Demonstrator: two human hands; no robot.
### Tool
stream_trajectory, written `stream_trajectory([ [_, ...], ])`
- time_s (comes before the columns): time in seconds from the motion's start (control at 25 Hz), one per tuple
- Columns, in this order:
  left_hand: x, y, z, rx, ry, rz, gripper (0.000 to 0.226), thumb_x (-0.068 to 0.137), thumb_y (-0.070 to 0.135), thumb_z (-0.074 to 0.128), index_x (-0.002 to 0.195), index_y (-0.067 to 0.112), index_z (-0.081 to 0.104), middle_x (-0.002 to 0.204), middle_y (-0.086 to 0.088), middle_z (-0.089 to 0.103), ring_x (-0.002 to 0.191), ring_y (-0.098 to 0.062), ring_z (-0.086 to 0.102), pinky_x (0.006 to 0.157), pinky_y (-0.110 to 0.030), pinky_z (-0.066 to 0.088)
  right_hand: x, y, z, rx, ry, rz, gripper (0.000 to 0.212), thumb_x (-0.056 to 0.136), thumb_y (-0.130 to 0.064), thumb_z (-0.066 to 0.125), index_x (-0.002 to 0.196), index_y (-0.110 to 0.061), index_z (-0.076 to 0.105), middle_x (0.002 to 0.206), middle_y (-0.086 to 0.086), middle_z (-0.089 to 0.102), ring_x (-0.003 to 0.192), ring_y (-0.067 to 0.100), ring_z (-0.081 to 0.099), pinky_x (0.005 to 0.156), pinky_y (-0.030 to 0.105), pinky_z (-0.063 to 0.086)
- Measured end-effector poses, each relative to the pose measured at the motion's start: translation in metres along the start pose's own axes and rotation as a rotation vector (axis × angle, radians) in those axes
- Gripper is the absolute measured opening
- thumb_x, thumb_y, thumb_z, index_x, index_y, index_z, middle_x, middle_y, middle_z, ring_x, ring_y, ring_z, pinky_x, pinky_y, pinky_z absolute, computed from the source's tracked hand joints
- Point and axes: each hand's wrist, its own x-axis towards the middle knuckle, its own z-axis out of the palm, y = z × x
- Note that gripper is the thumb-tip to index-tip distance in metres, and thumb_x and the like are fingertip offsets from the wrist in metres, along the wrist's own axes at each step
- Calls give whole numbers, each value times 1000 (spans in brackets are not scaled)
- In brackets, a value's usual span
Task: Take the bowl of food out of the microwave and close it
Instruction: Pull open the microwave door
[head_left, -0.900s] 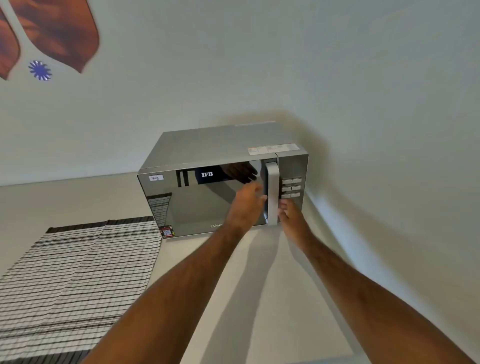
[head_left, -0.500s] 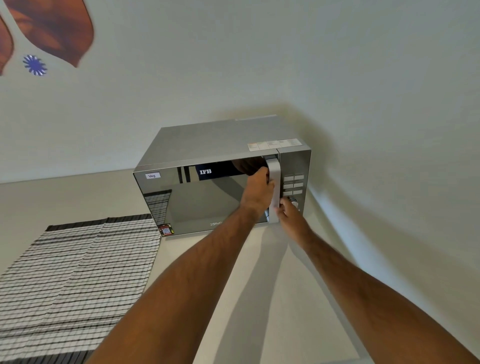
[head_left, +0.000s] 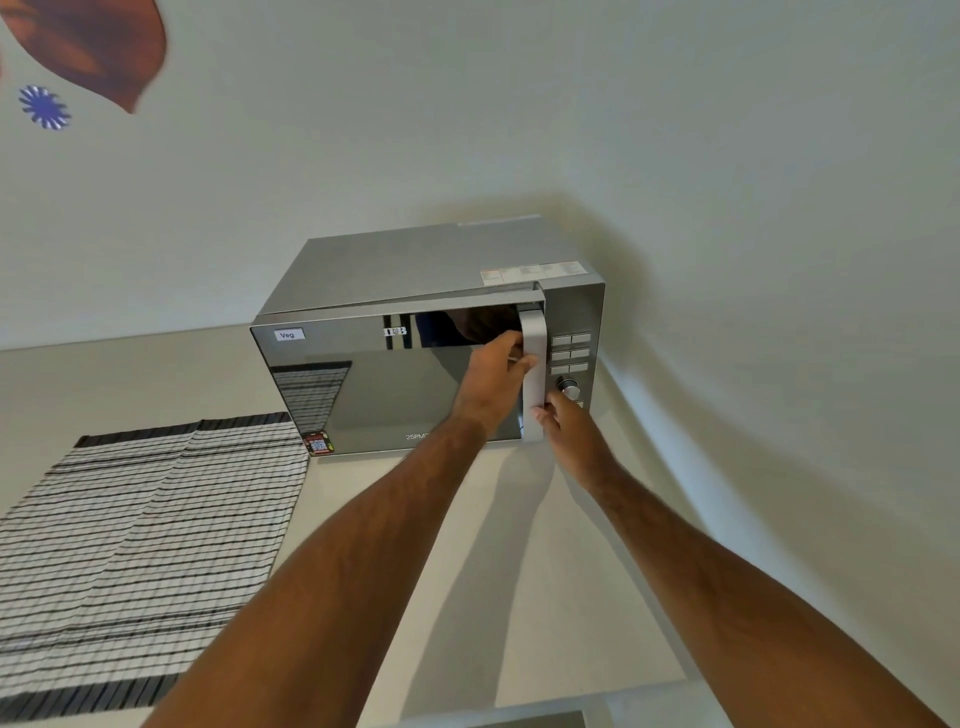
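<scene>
Both arms reach forward to the microwave standing on the bench in the wall corner, left hand fingers curled around its upright handle, right hand apparently pinching the handle's lower end, door facing the person.

Mirrored silver microwave, door seemingly ajar.

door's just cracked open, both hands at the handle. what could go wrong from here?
1. The microwave sits free on the counter; a hard pull on the handle by the left hand could drag it forward.
2. The right hand sits low by the handle's latch edge, close to the knob; it might bump it.
3. The mirrored door hides the bowl, so its position is unknown.
</scene>
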Motion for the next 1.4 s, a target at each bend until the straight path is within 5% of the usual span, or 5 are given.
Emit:
stream_trajectory([
  [0.16,-18,-2,-5,-30,-20,18,33,107,22,64,138,12,66,132,-6,74,123,-20,68,108,-42,56,-22,-3,-1,20,13,-39,29,110,-28,53,129,-8,63,131,13,73,120,31,70,99,36,55],
  [0.32,-52,-11,-12,-133,-34,16,31,106,28,65,136,23,69,117,17,75,105,12,69,102,-26,56,-52,-1,-3,-17,-41,-62,33,110,-33,53,132,-11,63,132,11,74,119,29,71,102,43,58],
  [0.56,-98,-17,-25,-240,-17,16,35,103,29,70,137,20,74,128,4,80,120,-10,74,110,-40,57,-95,-6,-1,-15,-76,-85,36,108,-38,57,135,-16,65,131,5,76,116,24,73,93,28,53],
  [0.92,-164,-32,-61,-272,6,54,28,101,27,72,129,31,77,118,17,81,116,-5,75,103,-32,61,-156,-28,18,-4,-116,-132,32,104,-43,62,122,-19,75,119,-1,81,105,19,76,92,33,60],
  [1.4,-272,-62,-145,-458,70,-39,39,93,27,80,130,13,79,124,-3,82,121,-20,76,99,-31,62,-230,-79,65,-260,-374,-327,43,104,-50,54,105,-18,81,105,6,82,92,24,76,90,41,63],
])
